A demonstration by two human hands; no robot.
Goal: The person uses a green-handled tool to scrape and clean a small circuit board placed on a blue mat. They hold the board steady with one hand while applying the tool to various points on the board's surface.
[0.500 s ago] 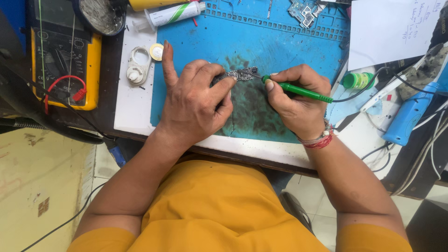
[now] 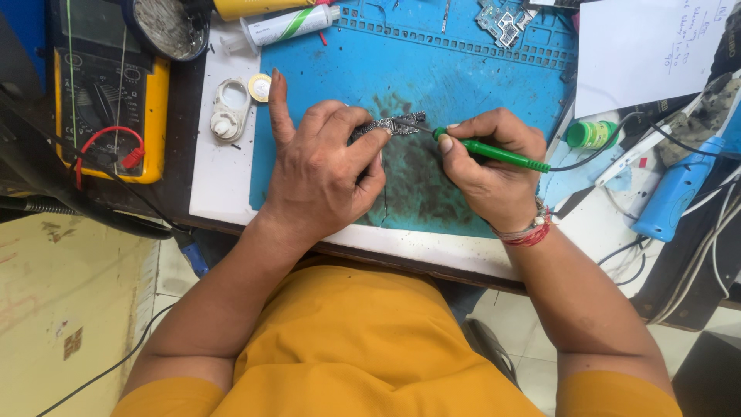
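- Little has moved since the earlier frame: both hands keep their places near the middle of the blue work mat (image 2: 463,85), and the green-handled soldering iron (image 2: 494,154) remains aimed at the same spot.
- Left hand (image 2: 320,174): thumb and curled fingers pinch a small dark circuit board (image 2: 394,125) and press it onto the mat, probably to keep it from sliding under the tool; the index finger stands out straight toward the mat's far left corner.
- Right hand (image 2: 490,166): fingers closed round the iron in a pen grip, close to the tip, which likely gives finer control; the tip meets the board's right end.
- Stained patch of the mat lies directly under the work, towards the near edge.
- Iron's black cable (image 2: 594,154) trails off the mat's right edge, clear of both hands.
- Yellow multimeter (image 2: 108,116) with red lead sits off the mat's left edge; a white tube (image 2: 289,25) lies at the far left corner, a green-capped pot (image 2: 590,133) just beyond the right edge, all within reach.
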